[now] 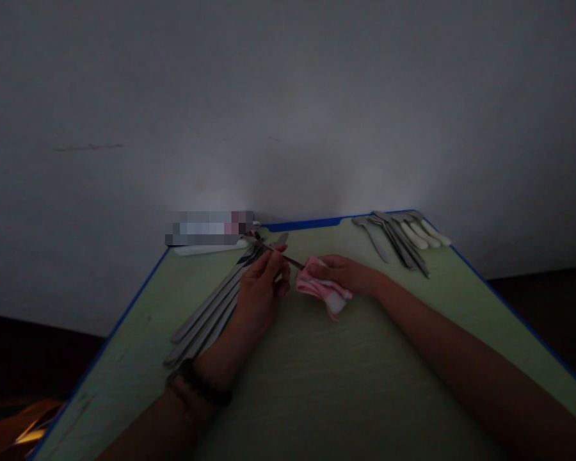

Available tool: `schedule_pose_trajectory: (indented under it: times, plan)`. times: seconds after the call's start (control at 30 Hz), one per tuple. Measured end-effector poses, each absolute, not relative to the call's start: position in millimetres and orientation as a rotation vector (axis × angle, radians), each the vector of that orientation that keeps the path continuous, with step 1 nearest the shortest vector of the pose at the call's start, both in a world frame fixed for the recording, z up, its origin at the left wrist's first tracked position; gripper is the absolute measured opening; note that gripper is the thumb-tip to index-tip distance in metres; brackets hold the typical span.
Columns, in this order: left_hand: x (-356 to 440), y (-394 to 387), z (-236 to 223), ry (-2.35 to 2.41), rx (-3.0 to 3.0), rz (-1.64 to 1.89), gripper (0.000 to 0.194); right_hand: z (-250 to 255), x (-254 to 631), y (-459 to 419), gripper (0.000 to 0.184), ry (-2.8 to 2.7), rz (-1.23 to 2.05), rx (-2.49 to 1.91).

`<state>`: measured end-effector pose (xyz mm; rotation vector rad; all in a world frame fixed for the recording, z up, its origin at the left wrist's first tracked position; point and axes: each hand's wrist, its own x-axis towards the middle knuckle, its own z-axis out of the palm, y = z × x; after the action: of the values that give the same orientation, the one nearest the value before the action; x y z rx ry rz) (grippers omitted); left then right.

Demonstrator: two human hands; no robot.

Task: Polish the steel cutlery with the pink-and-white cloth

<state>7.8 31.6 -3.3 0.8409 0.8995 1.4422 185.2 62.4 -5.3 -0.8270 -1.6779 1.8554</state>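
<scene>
Between my two hands runs a thin piece of metal cutlery; its exact kind is too dark to make out. My left hand pinches it near the middle, fingers closed. A folded pink and white cloth is wrapped round its right end, gripped by my right hand. Under and beside my left wrist lies a fanned pile of metal cutlery, handles towards me, partly covered by my forearm.
At the table's back right lie several metal utensils and some white-handled cutlery. A blurred-out item and a white object sit at the back left. The green table has a blue edge and meets a grey wall.
</scene>
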Motion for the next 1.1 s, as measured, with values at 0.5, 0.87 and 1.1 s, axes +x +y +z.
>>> schedule_pose_trajectory:
  times: [0.5,0.87,1.1]
  plan:
    - [6.0,35.0,-3.2,0.900,0.832,1.483,0.026,-7.1,185.7,62.2,0.046,-1.702,1.816,-0.833]
    - [6.0,34.7,-7.7,0.869,0.916,1.435,0.026,-9.1,186.0,63.2,0.046,-1.717,1.840,-0.832]
    - [6.8,33.9,-1.8,0.873,0.844,1.500,0.028,-6.4,186.0,62.1,0.045,-1.746,1.830,-0.845]
